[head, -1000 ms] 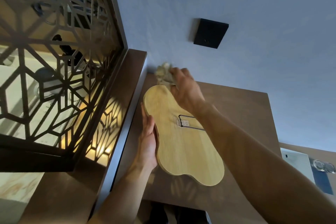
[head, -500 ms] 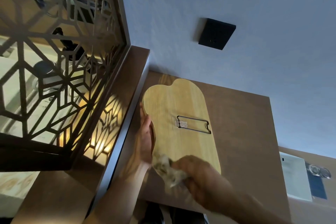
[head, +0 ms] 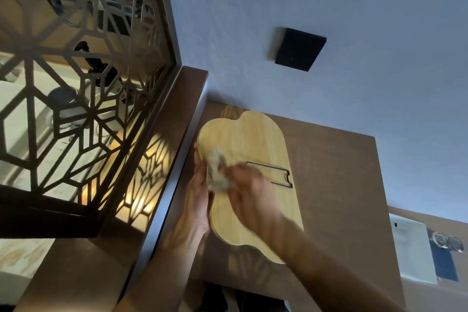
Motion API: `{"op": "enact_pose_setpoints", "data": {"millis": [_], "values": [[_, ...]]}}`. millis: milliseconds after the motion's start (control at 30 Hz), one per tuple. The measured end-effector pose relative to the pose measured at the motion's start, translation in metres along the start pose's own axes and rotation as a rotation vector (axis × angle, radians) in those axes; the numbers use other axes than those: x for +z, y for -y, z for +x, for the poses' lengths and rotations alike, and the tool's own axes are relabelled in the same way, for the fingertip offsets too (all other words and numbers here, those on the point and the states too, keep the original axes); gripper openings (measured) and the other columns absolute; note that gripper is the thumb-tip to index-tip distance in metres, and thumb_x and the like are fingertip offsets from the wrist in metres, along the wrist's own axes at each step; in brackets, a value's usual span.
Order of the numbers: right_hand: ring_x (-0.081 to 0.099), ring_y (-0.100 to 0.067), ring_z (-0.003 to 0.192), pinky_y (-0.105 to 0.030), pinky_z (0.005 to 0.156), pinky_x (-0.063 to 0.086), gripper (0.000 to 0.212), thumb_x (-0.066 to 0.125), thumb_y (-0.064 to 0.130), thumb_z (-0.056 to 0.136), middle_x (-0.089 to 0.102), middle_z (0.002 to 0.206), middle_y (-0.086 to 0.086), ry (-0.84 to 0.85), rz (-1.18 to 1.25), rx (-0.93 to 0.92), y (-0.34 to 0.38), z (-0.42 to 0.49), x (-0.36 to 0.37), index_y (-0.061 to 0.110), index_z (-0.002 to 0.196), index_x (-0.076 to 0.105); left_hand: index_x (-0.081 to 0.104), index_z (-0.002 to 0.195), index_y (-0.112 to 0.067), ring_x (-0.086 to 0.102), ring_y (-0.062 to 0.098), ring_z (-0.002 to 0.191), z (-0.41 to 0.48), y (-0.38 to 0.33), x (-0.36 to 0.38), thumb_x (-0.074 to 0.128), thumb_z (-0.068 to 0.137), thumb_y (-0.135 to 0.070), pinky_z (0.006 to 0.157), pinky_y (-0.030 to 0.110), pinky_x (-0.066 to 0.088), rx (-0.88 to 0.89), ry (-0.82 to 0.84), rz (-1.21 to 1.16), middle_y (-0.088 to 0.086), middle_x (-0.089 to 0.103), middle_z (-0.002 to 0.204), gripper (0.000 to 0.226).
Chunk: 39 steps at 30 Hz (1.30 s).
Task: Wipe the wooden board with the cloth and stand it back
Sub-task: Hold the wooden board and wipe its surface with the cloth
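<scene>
Head view. A pale wooden board [head: 253,149] with a lobed outline lies in the centre of the frame over a dark brown surface [head: 336,185]; its upper lobes point toward the grey-blue wall [head: 354,83], its lower end toward the bottom of the frame. The left hand [head: 200,197] grips the board's left edge, fingers curled round it. The right hand [head: 250,195], blurred, is closed on a crumpled light cloth [head: 216,172] pressed against the board's left-centre face, just beside the left hand's fingers. A thin black wire outline [head: 276,175] shows on the board to the right of the cloth, partly covered by the right hand. A geometric lattice screen [head: 76,83] fills the upper left of the frame. A black square plate [head: 300,52] sits on the wall at upper centre.
</scene>
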State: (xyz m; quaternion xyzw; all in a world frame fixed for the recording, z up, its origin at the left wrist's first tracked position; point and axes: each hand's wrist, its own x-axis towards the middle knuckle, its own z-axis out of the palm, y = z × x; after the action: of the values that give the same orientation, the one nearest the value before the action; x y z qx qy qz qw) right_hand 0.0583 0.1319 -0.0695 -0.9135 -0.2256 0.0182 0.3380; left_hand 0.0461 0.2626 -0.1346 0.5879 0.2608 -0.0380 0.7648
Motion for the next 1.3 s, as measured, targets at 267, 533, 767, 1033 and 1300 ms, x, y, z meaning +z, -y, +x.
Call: {"op": "enact_pose_setpoints", "data": {"millis": [267,533,767,1033,1300], "values": [[0.062,0.0,0.092,-0.021,0.08,0.05,0.044,0.065,0.017,0.077,0.069,0.103,0.012,0.145,0.242,0.084,0.0,-0.07,-0.037,0.038,0.115,0.059,0.041,0.146,-0.057,0.058,-0.02,0.114,0.004,-0.009,-0.001,0.031,0.117,-0.038,0.084,0.003,0.051,-0.047,0.039,-0.031,-0.044,0.063,0.125,0.036],[0.068,-0.028,0.095,-0.034,0.083,0.054,0.032,0.063,0.001,0.091,0.071,0.109,-0.008,-0.095,0.036,0.105,-0.002,0.099,-0.013,0.014,0.119,0.069,0.063,0.125,-0.063,0.065,0.019,0.123,-0.007,-0.015,0.003,0.049,0.1,-0.068,0.094,0.044,0.052,-0.166,0.023,-0.132,-0.005,0.068,0.136,0.029],[0.068,-0.026,0.075,-0.036,0.063,0.058,0.027,0.063,0.008,0.082,0.07,0.096,0.0,0.226,-0.011,-0.031,0.007,-0.068,-0.017,0.022,0.103,0.071,0.053,0.149,-0.035,0.073,-0.015,0.088,0.002,-0.004,0.001,0.033,0.117,-0.04,0.069,0.009,0.058,-0.065,0.037,-0.035,-0.02,0.071,0.116,0.039],[0.067,-0.022,0.094,-0.016,0.079,0.04,0.038,0.065,-0.005,0.082,0.074,0.104,-0.004,0.079,0.078,0.129,0.011,-0.024,-0.046,0.013,0.114,0.074,0.045,0.163,-0.026,0.051,0.013,0.142,0.003,0.001,0.0,0.045,0.113,-0.045,0.086,0.016,0.056,-0.125,0.013,-0.061,0.005,0.052,0.163,0.053],[0.065,-0.025,0.092,-0.038,0.085,0.052,0.029,0.059,0.005,0.092,0.071,0.105,-0.006,0.018,0.006,0.214,0.002,0.091,-0.01,0.018,0.113,0.073,0.062,0.143,-0.046,0.062,0.029,0.136,-0.007,-0.011,0.002,0.047,0.106,-0.061,0.115,0.059,0.046,-0.188,0.016,-0.177,0.005,0.067,0.149,0.042]]}}
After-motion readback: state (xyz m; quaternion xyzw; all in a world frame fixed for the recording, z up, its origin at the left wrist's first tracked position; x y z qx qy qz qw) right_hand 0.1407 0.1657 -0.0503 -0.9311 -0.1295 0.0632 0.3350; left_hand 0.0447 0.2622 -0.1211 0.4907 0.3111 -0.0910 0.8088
